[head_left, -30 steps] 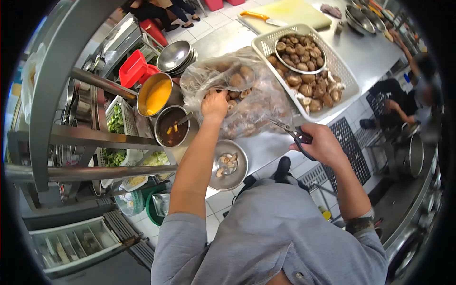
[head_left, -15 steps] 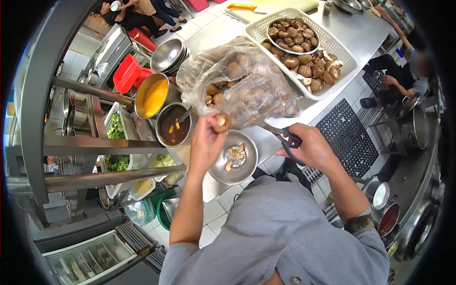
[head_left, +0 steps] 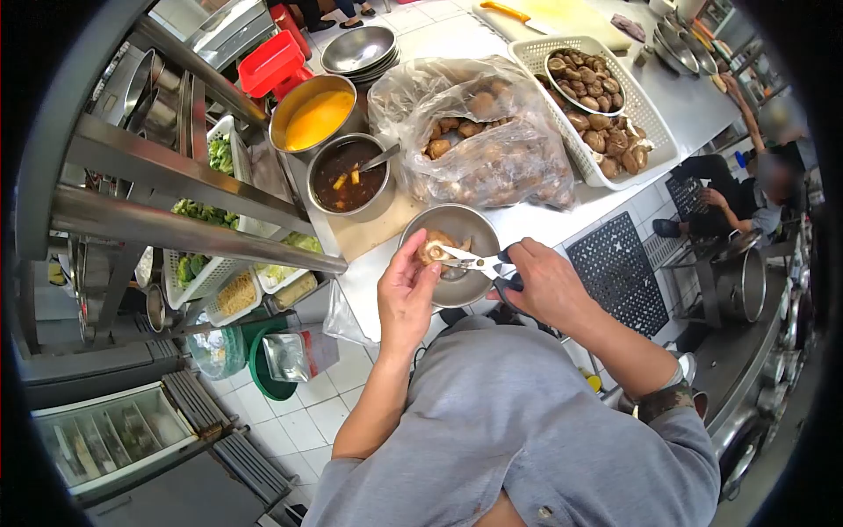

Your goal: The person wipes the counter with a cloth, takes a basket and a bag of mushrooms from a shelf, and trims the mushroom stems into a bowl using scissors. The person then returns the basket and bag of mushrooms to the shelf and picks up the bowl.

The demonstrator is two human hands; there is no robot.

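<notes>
Mushroom (head_left: 433, 247) held above a steel bowl (head_left: 481, 235) at the near edge of a metal counter (head_left: 360, 294), its paler underside turned toward the person's right; the left hand (head_left: 406, 294) grips it between thumb and fingers, while the right hand (head_left: 549, 281) grasps black-handled scissors (head_left: 479, 263), its fingers wrapped about the handles and the blades brought to the stem; whether the cut has gone through cannot be told. Pale pieces (head_left: 467, 245) lie in the bowl, partly hidden by the hands, and suggest that some trimming is done; the mushroom in hand appears to be in mid-trim.

Beyond the bowl, a large clear plastic bag (head_left: 505, 171) gapes over a good stock of brown mushrooms, judged to be those left; to its right stands a white perforated basket (head_left: 647, 101), with mushrooms lying loose inside and more heaped in a round container (head_left: 562, 94) at its far end; these may be the finished share, though their stems are too small to check. To the left of the bag sit a pot of dark liquid (head_left: 378, 204) and a pot of yellow liquid (head_left: 279, 126); an orange-handled knife (head_left: 505, 11) rests on a cutting board (head_left: 571, 26) past the basket.
</notes>
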